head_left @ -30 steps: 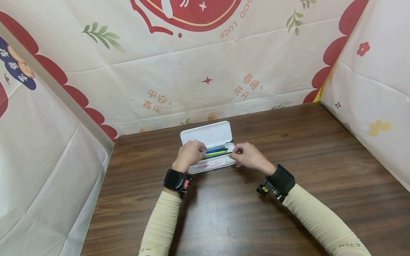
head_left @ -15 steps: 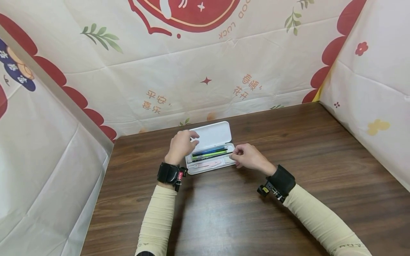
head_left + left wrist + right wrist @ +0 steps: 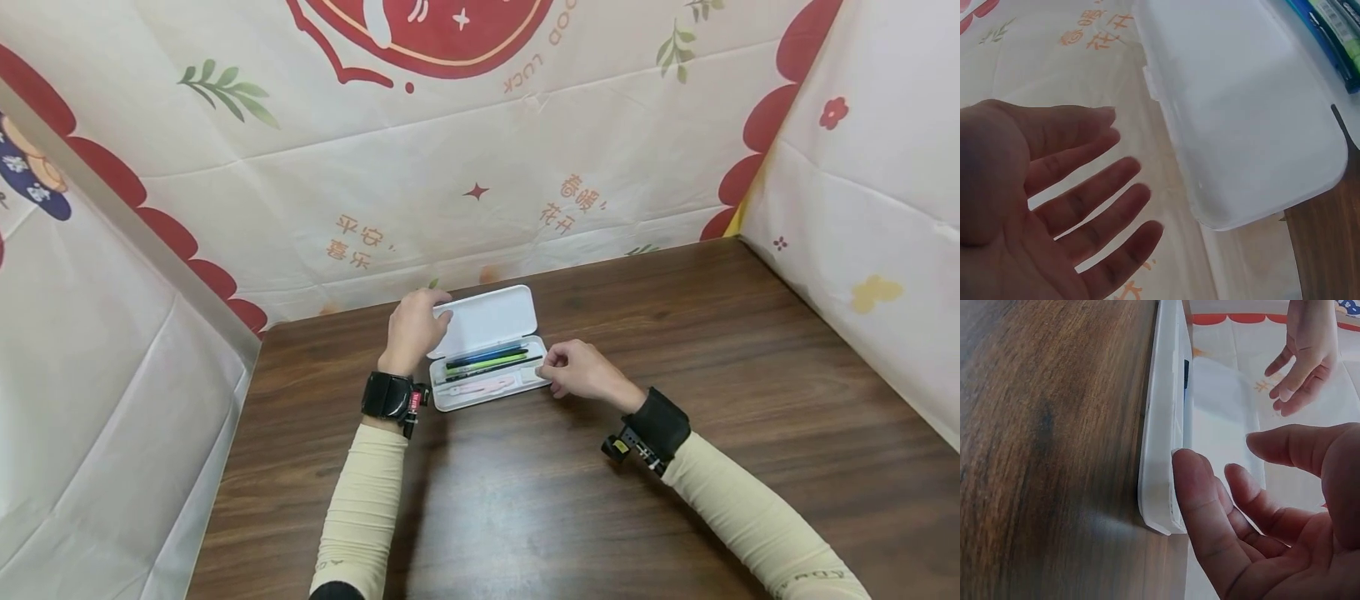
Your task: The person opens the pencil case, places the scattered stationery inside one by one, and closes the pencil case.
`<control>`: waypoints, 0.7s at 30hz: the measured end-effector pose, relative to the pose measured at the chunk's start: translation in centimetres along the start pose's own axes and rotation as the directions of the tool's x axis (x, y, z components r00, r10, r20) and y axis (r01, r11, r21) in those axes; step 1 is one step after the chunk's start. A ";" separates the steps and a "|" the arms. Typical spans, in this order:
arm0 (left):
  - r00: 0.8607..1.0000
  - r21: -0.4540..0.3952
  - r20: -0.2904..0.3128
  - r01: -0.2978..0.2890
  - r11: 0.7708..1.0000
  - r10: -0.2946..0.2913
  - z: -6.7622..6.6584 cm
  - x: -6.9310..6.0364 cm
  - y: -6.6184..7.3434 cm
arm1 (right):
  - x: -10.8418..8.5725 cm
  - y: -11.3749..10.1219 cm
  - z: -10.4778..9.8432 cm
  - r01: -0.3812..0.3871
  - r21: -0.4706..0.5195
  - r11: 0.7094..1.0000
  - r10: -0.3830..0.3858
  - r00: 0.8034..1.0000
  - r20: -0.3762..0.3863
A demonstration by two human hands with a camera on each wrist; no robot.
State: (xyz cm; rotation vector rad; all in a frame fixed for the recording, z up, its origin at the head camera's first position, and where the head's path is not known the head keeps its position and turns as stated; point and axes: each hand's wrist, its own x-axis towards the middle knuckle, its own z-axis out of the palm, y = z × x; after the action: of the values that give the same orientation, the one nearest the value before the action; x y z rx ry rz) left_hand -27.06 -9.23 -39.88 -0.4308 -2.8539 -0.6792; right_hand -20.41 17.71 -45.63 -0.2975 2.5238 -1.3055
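Note:
A white pencil case lies with its lid (image 3: 491,318) raised toward the wall. In its tray are a dark blue pen (image 3: 468,361), a light green pen (image 3: 487,365), a black one, and a pale pink item (image 3: 483,387) whose kind is unclear. My left hand (image 3: 411,327) is beside the lid's left end; the left wrist view shows its fingers extended and apart from the lid (image 3: 1241,112). By the tray's right end is my right hand (image 3: 587,369), its thumb spread from the fingers and nothing between them. One fingertip meets or overlaps the case wall (image 3: 1160,444); contact is unclear.
The case rests on a brown wood-grain table (image 3: 510,500), near its back edge. A printed cloth (image 3: 420,175) hangs behind the table, with more cloth at both sides. Each wrist wears a black strapped camera.
My left hand has left the tray's left end and moved up and left to beside the lid, baring the pens' left ends. My right hand has stayed at the tray's right end.

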 end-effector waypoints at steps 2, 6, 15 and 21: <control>1.000 -0.008 0.007 0.010 1.000 -0.010 0.1 0.2 -0.2 | 0.0 0.0 0.0 -0.009 -0.010 1.000 0.010 1.000 0.018; 0.998 -0.025 0.050 0.031 0.999 -0.030 0.5 0.4 -0.4 | -0.1 0.1 0.0 -0.019 -0.029 0.999 0.021 0.998 0.051; 0.986 -0.021 0.147 0.079 0.997 -0.075 1.0 0.3 -1.0 | 0.2 0.4 0.4 -0.017 -0.070 0.997 0.024 0.994 0.103; 0.986 -0.008 0.153 0.072 0.997 -0.070 0.9 0.2 -1.0 | 0.3 0.5 0.6 0.003 -0.092 0.996 0.010 0.991 0.133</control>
State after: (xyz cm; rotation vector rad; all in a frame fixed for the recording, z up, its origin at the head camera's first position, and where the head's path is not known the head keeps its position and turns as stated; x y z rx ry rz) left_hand -27.68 -9.56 -41.06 -0.4015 -3.0229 -0.7074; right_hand -20.54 17.41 -46.43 -0.3863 2.4742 -1.1302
